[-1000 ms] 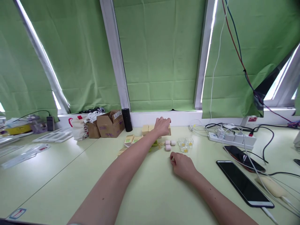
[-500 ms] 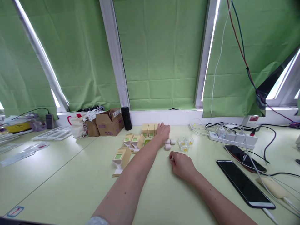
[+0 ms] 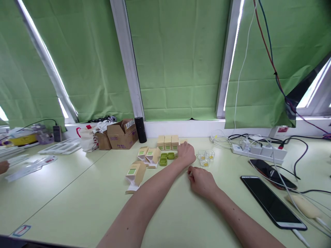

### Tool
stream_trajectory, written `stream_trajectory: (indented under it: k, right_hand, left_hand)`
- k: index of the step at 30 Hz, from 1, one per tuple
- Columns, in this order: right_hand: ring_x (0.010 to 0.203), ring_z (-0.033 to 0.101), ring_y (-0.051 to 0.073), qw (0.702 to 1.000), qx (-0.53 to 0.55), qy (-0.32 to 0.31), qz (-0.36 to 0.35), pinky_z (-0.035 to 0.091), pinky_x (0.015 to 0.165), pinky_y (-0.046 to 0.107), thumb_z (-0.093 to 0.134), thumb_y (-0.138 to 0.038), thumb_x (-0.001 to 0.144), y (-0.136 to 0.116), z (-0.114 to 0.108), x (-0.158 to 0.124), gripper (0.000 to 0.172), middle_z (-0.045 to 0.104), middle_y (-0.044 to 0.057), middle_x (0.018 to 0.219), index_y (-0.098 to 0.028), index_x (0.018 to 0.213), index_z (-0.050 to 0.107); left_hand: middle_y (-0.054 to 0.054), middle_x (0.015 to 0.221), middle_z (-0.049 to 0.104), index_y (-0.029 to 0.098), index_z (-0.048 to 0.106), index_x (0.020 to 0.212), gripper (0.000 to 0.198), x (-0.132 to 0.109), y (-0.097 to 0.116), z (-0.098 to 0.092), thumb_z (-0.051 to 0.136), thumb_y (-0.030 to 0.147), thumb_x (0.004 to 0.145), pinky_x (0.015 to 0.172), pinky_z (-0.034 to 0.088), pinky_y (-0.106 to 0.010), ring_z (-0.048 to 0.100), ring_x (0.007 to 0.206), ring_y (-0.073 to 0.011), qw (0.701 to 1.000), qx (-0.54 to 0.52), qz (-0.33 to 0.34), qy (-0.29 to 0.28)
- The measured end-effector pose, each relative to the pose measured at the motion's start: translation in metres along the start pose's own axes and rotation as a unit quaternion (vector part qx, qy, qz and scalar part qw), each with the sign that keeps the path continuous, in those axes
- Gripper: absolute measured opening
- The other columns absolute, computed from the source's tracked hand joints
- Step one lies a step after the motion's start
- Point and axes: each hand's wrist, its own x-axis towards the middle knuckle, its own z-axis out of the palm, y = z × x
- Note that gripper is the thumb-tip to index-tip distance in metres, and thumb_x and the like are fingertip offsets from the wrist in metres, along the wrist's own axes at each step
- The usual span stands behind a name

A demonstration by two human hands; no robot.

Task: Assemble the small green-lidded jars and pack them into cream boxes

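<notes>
My left hand [image 3: 186,154] reaches over the table in front of the small cream boxes [image 3: 168,142], its fingers curled downward. What those fingers hold, if anything, is hidden, and the hand covers the spot where small pale pink pieces were. Several small green square containers [image 3: 163,159] sit just left of it. Nearer to me, my right hand [image 3: 203,181] rests on the table, loosely closed, with nothing visible in it. Beyond it stand clear little cups [image 3: 205,159] with yellow in them. Cream boxes with opened flaps [image 3: 136,174] lie on the left.
A brown carton [image 3: 122,134] and a black cylinder [image 3: 140,130] stand at the back. On the right are a power strip [image 3: 258,153], a white-bordered phone [image 3: 272,201], a dark phone [image 3: 271,174] and loose cables. Another person's hand [image 3: 3,166] shows at the far left edge.
My left hand has moved right and nearer to me, from the cream boxes to where the pink pieces were. More green containers show. Another person's hand has appeared at far left.
</notes>
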Motion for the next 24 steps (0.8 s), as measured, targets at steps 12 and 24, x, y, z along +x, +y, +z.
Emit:
stream_trajectory:
  k: [12, 24]
  right_hand:
    - [0.095, 0.071, 0.024, 1.0, -0.013, -0.004, 0.0, 0.029, 0.062, 0.03, 0.056, -0.015, 0.093, -0.002, -0.003, 0.0, 0.016, 0.075, 0.008, 0.107, -0.022, 0.106, 0.063]
    - [0.096, 0.07, 0.024, 1.0, -0.011, -0.014, -0.001, 0.031, 0.064, 0.028, 0.056, -0.017, 0.093, -0.002, -0.004, -0.001, 0.016, 0.075, 0.008, 0.108, -0.022, 0.107, 0.063]
  left_hand:
    - [-0.024, 0.152, 0.046, 0.013, 0.05, 0.145, 0.07, 0.036, -0.001, 0.014, 0.064, 0.029, 0.078, 0.097, 0.054, -0.043, 0.054, 0.133, -0.0348, 0.992, -0.099, -0.067, -0.042]
    - [-0.021, 0.175, 0.002, 0.006, 0.024, 0.162, 0.096, 0.054, -0.005, 0.016, 0.062, 0.028, 0.077, 0.103, 0.05, -0.048, 0.048, 0.143, -0.0409, 0.974, -0.179, -0.112, -0.085]
